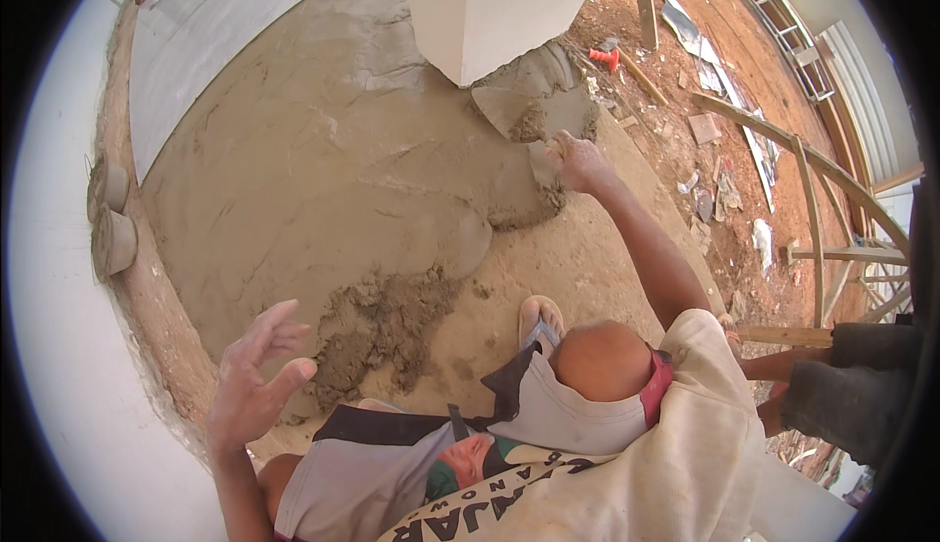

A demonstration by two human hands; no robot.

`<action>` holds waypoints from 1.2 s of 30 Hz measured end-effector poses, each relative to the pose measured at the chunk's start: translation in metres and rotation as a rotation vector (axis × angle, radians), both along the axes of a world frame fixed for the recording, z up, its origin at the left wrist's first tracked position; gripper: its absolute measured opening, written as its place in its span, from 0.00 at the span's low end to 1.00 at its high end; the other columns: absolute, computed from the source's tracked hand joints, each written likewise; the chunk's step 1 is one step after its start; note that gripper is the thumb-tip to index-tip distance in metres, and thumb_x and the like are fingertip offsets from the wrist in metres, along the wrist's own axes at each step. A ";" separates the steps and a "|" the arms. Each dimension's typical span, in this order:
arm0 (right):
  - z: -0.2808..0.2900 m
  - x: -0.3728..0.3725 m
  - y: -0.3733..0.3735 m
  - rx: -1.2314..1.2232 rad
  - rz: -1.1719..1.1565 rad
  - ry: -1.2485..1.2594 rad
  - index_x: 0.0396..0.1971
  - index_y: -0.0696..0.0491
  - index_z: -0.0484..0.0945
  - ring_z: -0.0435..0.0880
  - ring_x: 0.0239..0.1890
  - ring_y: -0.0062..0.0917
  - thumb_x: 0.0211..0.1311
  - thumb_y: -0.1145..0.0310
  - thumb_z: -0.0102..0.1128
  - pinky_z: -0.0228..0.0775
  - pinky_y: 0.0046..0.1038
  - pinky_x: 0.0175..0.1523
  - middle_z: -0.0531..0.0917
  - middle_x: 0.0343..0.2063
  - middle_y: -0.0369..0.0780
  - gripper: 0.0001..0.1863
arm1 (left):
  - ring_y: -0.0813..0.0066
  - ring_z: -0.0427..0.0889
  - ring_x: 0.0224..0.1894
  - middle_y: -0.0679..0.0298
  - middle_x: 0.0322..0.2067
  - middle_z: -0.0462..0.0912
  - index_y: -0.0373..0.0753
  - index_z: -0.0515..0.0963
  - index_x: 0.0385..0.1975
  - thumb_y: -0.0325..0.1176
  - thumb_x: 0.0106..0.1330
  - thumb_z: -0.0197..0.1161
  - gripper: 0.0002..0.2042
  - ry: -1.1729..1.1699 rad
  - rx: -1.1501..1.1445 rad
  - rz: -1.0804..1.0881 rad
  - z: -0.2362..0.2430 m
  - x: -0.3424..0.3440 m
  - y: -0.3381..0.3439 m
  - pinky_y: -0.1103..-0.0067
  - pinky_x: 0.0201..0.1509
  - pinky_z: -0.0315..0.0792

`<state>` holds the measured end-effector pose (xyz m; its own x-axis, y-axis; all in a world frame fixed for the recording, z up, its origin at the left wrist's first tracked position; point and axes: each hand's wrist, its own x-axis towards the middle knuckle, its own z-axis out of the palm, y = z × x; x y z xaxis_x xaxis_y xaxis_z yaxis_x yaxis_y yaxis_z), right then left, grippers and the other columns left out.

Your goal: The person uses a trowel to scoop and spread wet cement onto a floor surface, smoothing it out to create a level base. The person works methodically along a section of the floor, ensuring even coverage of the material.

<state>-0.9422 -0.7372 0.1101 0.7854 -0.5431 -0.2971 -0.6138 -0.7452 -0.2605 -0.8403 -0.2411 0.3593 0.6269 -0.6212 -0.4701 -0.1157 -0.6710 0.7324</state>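
Observation:
Wet grey-brown mortar (323,160) covers much of the floor in front of me, smooth over most of its spread. At its right edge, my right hand (580,162) is closed around what looks like a trowel (544,165); its flat blade is pressed against the mortar's edge and the handle is hidden in my fist. My left hand (262,361) is raised at the lower left with fingers apart and nothing in it. Beside it lies a rough, crumbly mortar heap (382,331). I am crouched, with one sandalled foot (540,322) on the bare floor.
The corner of a white pillar (465,23) juts in at the top. A white wall (69,346) runs along the left. An orange object (605,58), a wooden stick (643,79) and scattered debris lie on reddish soil at right. Wooden poles (803,141) and another person's legs (847,395) stand there.

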 end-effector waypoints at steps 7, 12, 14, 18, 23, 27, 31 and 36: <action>-0.024 0.033 -0.056 -0.031 0.064 0.115 0.63 0.58 0.69 0.79 0.57 0.48 0.72 0.49 0.46 0.69 0.45 0.62 0.80 0.52 0.56 0.31 | 0.67 0.81 0.49 0.53 0.48 0.82 0.32 0.66 0.66 0.40 0.61 0.72 0.35 0.017 -0.017 0.003 -0.007 0.007 -0.013 0.71 0.57 0.75; -0.031 0.043 -0.111 -0.089 0.044 0.127 0.62 0.58 0.72 0.78 0.59 0.46 0.71 0.50 0.45 0.68 0.42 0.64 0.79 0.55 0.55 0.30 | 0.70 0.78 0.49 0.56 0.49 0.81 0.31 0.65 0.66 0.46 0.62 0.71 0.38 0.028 0.006 0.034 -0.003 0.008 -0.010 0.73 0.58 0.73; -0.033 0.040 -0.128 -0.108 -0.007 0.111 0.61 0.58 0.73 0.77 0.60 0.45 0.71 0.50 0.44 0.68 0.42 0.65 0.80 0.55 0.55 0.30 | 0.68 0.81 0.49 0.54 0.49 0.82 0.31 0.66 0.66 0.41 0.61 0.72 0.36 0.008 -0.013 0.027 -0.006 0.011 -0.008 0.72 0.57 0.75; -0.014 0.062 -0.113 0.169 0.072 0.272 0.59 0.58 0.76 0.75 0.62 0.44 0.72 0.50 0.42 0.65 0.42 0.67 0.79 0.56 0.54 0.29 | 0.70 0.78 0.49 0.54 0.49 0.81 0.30 0.63 0.67 0.48 0.61 0.72 0.40 0.076 0.049 0.092 -0.005 0.005 0.004 0.74 0.57 0.74; -0.039 0.020 -0.126 -0.025 0.205 0.073 0.57 0.58 0.76 0.76 0.61 0.42 0.73 0.48 0.42 0.64 0.44 0.67 0.80 0.54 0.55 0.30 | 0.72 0.77 0.50 0.56 0.49 0.80 0.31 0.62 0.68 0.48 0.62 0.72 0.41 0.120 0.017 0.087 -0.018 0.013 0.009 0.75 0.56 0.74; -0.041 0.032 -0.143 -0.139 0.036 0.014 0.50 0.61 0.79 0.84 0.46 0.43 0.73 0.48 0.44 0.74 0.45 0.54 0.84 0.44 0.54 0.29 | 0.73 0.77 0.52 0.56 0.50 0.79 0.31 0.61 0.69 0.46 0.63 0.72 0.40 0.180 0.010 0.112 -0.027 0.017 0.006 0.76 0.56 0.74; -0.008 0.072 -0.146 0.128 -0.140 0.128 0.38 0.62 0.81 0.86 0.27 0.39 0.70 0.51 0.48 0.78 0.39 0.34 0.85 0.33 0.50 0.26 | 0.73 0.76 0.51 0.57 0.50 0.79 0.33 0.60 0.70 0.45 0.63 0.72 0.40 0.160 0.051 0.137 -0.021 0.016 0.007 0.77 0.56 0.74; -0.049 0.042 -0.225 0.313 -0.156 -0.029 0.35 0.61 0.79 0.83 0.27 0.30 0.69 0.51 0.50 0.72 0.37 0.26 0.81 0.29 0.46 0.24 | 0.73 0.76 0.51 0.58 0.49 0.78 0.33 0.59 0.71 0.47 0.62 0.73 0.42 0.216 -0.003 0.119 -0.038 0.026 0.001 0.77 0.55 0.74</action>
